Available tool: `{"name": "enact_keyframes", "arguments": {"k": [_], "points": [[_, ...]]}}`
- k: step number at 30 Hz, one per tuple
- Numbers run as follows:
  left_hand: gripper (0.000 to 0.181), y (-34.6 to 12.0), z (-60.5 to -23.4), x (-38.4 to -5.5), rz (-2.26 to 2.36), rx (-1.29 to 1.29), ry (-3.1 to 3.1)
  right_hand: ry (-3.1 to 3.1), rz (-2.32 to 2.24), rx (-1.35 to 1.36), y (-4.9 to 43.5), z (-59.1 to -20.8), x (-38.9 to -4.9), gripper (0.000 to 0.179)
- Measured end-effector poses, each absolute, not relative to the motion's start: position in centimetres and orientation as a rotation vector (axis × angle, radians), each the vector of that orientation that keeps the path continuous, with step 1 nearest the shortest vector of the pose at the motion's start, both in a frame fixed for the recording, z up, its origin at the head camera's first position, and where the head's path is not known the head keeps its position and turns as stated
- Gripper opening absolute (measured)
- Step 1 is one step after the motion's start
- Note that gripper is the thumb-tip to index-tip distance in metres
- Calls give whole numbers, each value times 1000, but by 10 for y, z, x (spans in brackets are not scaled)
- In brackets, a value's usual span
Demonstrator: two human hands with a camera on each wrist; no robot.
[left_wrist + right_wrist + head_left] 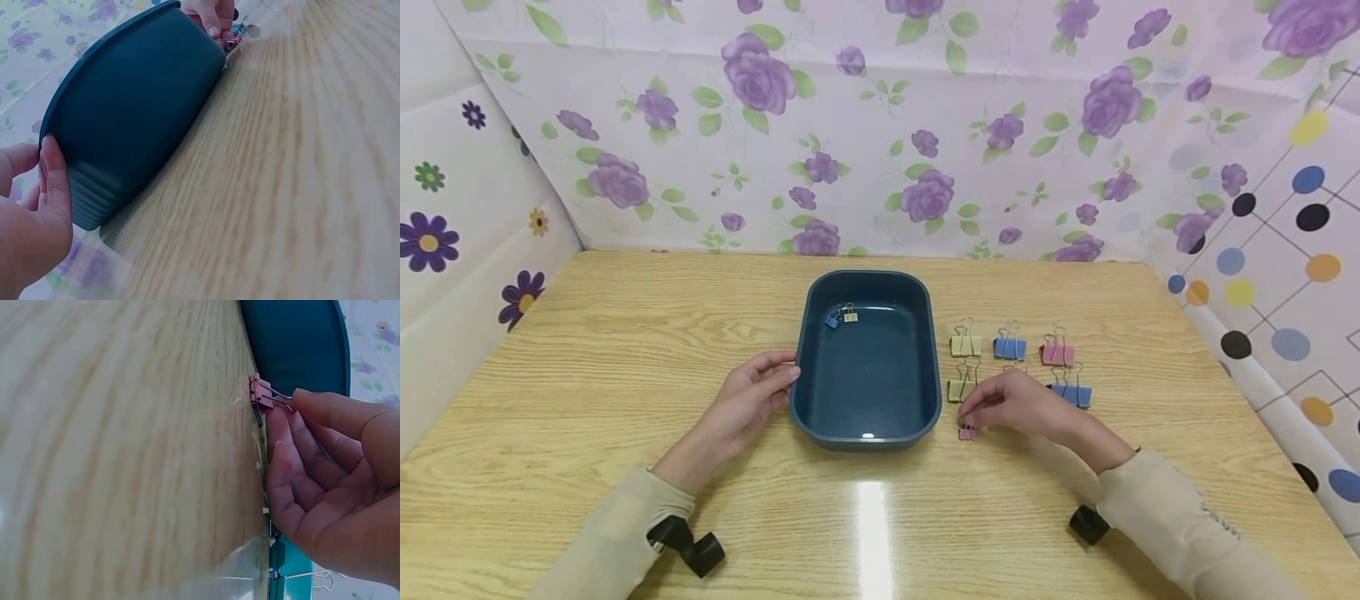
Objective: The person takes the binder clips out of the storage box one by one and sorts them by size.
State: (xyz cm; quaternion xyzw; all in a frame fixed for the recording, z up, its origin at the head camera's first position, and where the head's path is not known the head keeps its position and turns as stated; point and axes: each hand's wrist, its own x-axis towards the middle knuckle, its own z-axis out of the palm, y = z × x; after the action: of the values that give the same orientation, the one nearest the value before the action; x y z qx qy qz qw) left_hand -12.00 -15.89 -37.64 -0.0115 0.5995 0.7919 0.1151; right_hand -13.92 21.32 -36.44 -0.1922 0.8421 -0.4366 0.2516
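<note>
A dark teal rectangular plastic bin [865, 444] stands on the table, with a small blue binder clip [832, 320] and a small yellow binder clip [850, 316] inside near its far left corner. My left hand [748, 398] holds the bin's left rim; in the left wrist view, thumb and fingers [55, 164] pinch that edge. Just right of the bin, my right hand [1015, 404] pinches the wire handle of a small pink binder clip [260, 392]. This clip's body is low at the tabletop; whether it touches the wood I cannot tell.
Larger binder clips lie in two rows right of the bin: yellow [966, 346], blue [1010, 348] and pink [1057, 354] behind; yellow [961, 390] and blue [1075, 395] in front. Between the front two, another is mostly hidden by my right hand. Floral cloth [865, 167] borders the table's back.
</note>
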Motion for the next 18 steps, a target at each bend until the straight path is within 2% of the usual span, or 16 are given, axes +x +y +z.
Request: {"name": "enact_keyframes", "arguments": {"k": [11,18], "points": [[22,-159,-375,-119,2326,-30,1756,2351,-1159,-521,214,-357,-137,14],[21,-159,-376,-119,2335,-20,1745,2475,-1120,-568,214,-339,-141,15]]}}
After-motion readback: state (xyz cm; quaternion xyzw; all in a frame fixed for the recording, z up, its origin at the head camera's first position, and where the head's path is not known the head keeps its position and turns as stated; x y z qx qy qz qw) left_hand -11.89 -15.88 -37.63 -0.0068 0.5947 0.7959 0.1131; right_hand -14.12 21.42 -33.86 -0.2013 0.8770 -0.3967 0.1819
